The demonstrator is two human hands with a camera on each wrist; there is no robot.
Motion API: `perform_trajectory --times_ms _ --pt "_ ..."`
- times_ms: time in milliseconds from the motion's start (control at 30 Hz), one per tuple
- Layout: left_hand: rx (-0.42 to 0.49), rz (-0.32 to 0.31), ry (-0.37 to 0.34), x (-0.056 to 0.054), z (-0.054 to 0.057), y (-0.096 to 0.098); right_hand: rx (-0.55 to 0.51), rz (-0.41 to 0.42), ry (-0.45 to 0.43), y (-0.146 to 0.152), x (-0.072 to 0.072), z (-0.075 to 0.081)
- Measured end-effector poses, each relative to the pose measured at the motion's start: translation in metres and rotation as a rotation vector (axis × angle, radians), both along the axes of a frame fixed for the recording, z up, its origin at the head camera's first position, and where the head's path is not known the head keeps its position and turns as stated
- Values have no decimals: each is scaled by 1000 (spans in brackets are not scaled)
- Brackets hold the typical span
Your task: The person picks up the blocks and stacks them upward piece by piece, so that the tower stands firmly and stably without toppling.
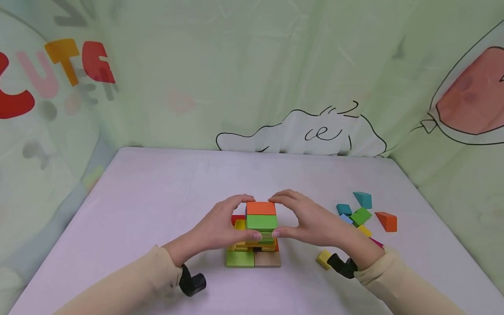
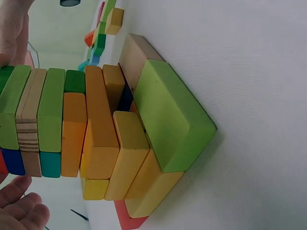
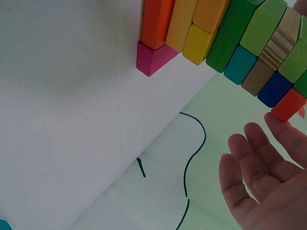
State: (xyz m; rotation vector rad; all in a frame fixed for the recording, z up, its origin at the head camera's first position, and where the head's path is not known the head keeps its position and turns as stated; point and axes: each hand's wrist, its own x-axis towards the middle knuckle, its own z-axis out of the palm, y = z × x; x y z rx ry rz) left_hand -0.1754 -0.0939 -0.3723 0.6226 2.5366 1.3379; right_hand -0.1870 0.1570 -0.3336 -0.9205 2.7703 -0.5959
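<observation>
At the far left, the pale green, patterned curtain (image 1: 165,52) bears big coloured letters (image 1: 63,61). Below it stretches a table (image 1: 118,210) with a white cloth. A black wrist camera (image 1: 192,283) sits by a cream sleeve, and beyond the cuff the left hand (image 1: 216,224) grips the upper part of the tower, thumb in front and bent fingers towards the back.

The tower of coloured wooden blocks (image 1: 261,222) stands upright on the table between the two hands. Its front base shows a flat light green block (image 1: 240,259) on the left, just beside a flat natural-wood block (image 1: 267,259). At the top lies an orange block (image 1: 261,208), with green just before it.

To the right, the right hand (image 1: 311,218) grips the tower likewise, thumb in front; a fingertip touches the orange block's end. Near that wrist lies a yellow block (image 1: 324,259), partly behind a second black camera (image 1: 341,266). Farther right rest loose blocks: teal (image 1: 344,209), light blue, green (image 1: 360,216), yellow and magenta, then a teal wedge (image 1: 364,200) and an orange wedge (image 1: 388,222).
</observation>
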Motion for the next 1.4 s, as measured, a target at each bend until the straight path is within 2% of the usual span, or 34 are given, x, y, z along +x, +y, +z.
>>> perform_trajectory --times_ms 267,467,567,667,733,833,900,1000,1167,1400 --pt "5 -24 20 -2 2 2 3 -4 -14 0 2 1" --pt "14 -11 49 -1 2 3 -12 -1 -10 4 2 3" --pt "18 -4 45 -1 2 3 -45 -42 20 21 -1 9" --pt "19 4 40 -1 2 4 -39 -127 48 52 -13 12" --pt "21 7 36 -1 2 4 17 -179 65 77 -24 6" --pt "35 2 28 -1 2 4 151 -246 38 113 -40 -10" --pt "44 -2 21 -1 1 4 247 -273 12 131 -47 -21" --pt "44 1 15 -1 1 4 331 -306 -32 149 -54 -33" --pt "37 7 12 -1 2 3 336 -329 -66 158 -59 -40" --pt "42 0 21 -2 2 4 305 -315 -62 155 -60 -45"
